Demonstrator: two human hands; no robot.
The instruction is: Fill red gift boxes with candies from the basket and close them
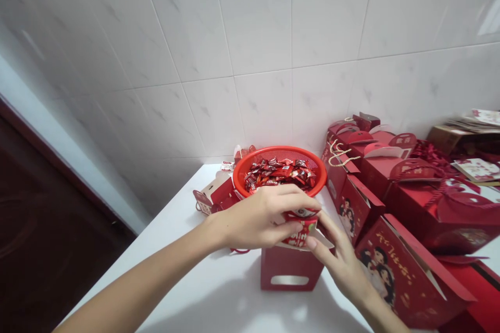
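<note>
A small red gift box (291, 270) stands upright on the white table, its front showing a pale oval cut-out. Over its opening, my left hand (265, 216) is closed on a red printed snack packet (297, 237) with white lettering. My right hand (338, 257) is at the box's right upper side, its thumb and fingers closed around the raised pale flap (324, 239) next to the packet. The box's inside is hidden behind the hands. Just behind them sits a red plastic basket (319, 187) heaped with red-wrapped candies (273, 173).
Many red gift boxes (402, 270) with printed couples and rope handles crowd the table's right side. Another opened box (213, 195) lies left of the basket. Cards (478, 170) lie at the far right. A tiled wall (265, 104) rises behind the white table (167, 255).
</note>
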